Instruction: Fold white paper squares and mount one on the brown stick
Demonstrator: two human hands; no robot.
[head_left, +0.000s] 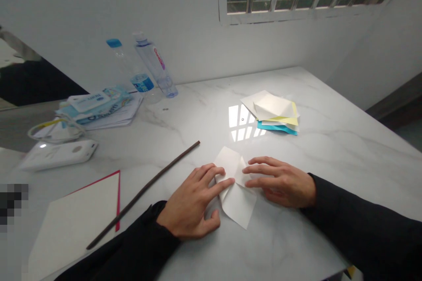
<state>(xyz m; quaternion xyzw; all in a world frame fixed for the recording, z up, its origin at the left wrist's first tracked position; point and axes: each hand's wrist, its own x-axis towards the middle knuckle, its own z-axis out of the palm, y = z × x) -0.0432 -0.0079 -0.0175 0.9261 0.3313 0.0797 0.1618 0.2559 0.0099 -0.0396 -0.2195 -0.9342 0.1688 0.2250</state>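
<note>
A white sheet of folded paper [239,208] lies on the marbled table between my hands, with creases and flaps meeting near its middle. My left hand [198,199] rests on its left side, fingers apart, the index fingertip pressing close to the centre. From the right, my right hand [280,180] reaches over the paper's edge with fingers stretched out and spread, the tips touching or just above a raised flap. Neither hand grips the sheet. The paper's underside is hidden.
A dark thin stick [148,186] slants left of my hands, across a cream board with a red edge [75,219]. Behind stand two plastic bottles [141,81], a wipes pack [99,105] and a white device with cable [59,153]. Stacked paper sheets [272,107] lie back right.
</note>
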